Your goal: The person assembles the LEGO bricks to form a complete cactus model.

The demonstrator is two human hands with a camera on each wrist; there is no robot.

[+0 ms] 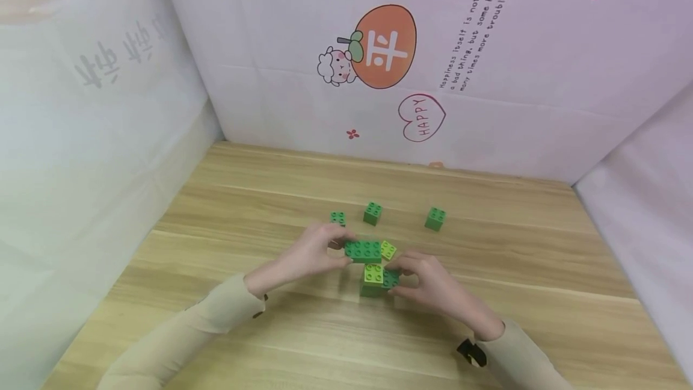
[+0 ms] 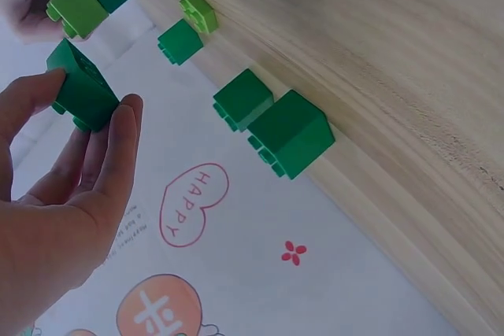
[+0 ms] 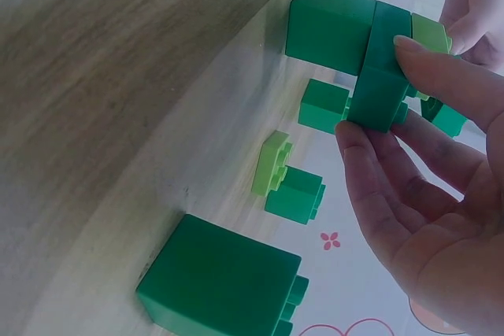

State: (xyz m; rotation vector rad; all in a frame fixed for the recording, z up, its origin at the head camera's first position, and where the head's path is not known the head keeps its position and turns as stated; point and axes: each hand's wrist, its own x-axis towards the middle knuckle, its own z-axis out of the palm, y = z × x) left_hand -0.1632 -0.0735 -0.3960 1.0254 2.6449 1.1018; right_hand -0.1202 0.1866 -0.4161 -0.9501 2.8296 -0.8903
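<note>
In the head view my left hand pinches a long green toy brick between thumb and fingers. It is held just behind and above a small stack. That stack has a tall green block at the bottom and a dark green brick across it, overhanging to the right. A lime brick tops it, studs bare. My right hand grips the overhanging end of the dark green brick, thumb on one side and fingers on the other. The held brick and the lime brick look apart in the left wrist view.
Behind the hands on the wooden table stand green bricks at left, middle and right. A loose lime brick lies just behind the stack. Printed white cloth walls the back and both sides.
</note>
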